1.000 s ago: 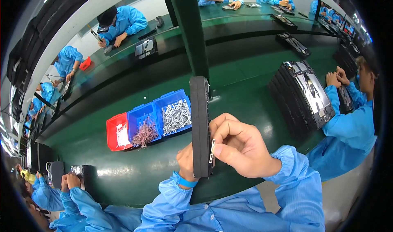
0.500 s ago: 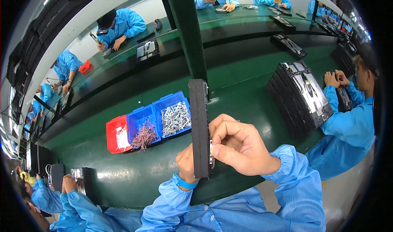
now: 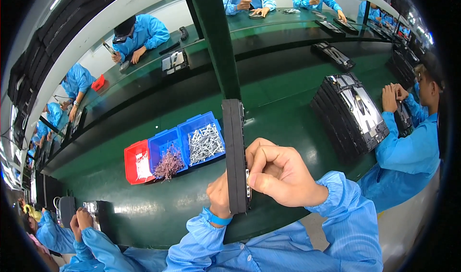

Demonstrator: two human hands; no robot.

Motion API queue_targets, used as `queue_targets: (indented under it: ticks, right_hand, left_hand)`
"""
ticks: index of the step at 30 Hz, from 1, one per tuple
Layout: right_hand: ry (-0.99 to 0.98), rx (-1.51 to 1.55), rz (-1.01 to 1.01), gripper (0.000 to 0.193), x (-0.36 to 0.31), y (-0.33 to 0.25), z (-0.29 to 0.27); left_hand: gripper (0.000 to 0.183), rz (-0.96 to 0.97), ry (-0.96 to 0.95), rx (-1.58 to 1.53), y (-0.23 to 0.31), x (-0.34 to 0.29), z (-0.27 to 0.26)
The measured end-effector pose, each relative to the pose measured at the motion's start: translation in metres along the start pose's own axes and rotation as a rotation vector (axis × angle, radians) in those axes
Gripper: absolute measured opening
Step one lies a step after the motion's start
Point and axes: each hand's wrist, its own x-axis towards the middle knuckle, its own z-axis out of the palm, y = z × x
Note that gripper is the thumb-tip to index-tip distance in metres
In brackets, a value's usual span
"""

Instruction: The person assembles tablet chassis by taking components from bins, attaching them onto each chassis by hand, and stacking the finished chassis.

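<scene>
The left hand [image 3: 219, 195] holds a thick black unit [image 3: 234, 156] on edge above the green bench [image 3: 187, 190], its fingers mostly hidden behind it. At the unit's right face, near the lower end, the right hand [image 3: 285, 176] has its grip drawn together, thumb and forefinger pinching a small, pale, holed strip [image 3: 248, 188]. Left of the unit, a red bin [image 3: 128, 164] adjoins two blue bins [image 3: 197, 120] of small parts.

Bare left hand [image 3: 219, 195], mostly hidden, on a blue-sleeved left forearm [image 3: 199, 236]; bare right hand [image 3: 285, 176], fingers curled, thumb pointing leftward, blue-sleeved right forearm [image 3: 343, 204] bent inward.
</scene>
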Motion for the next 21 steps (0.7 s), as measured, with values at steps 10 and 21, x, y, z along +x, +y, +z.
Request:
queue_targets:
  ticks: [10,21]
  right_hand:
    - [0.003,-0.018,0.041,0.007,-0.001,-0.006,0.0]
    - [0.054,0.099,0.225,0.007,0.0,-0.01,-0.003]
  left_hand:
    - [0.036,0.003,-0.024,-0.001,-0.003,-0.006,0.002]
    - [0.03,0.041,0.018,0.154,-0.002,-0.007,0.005]
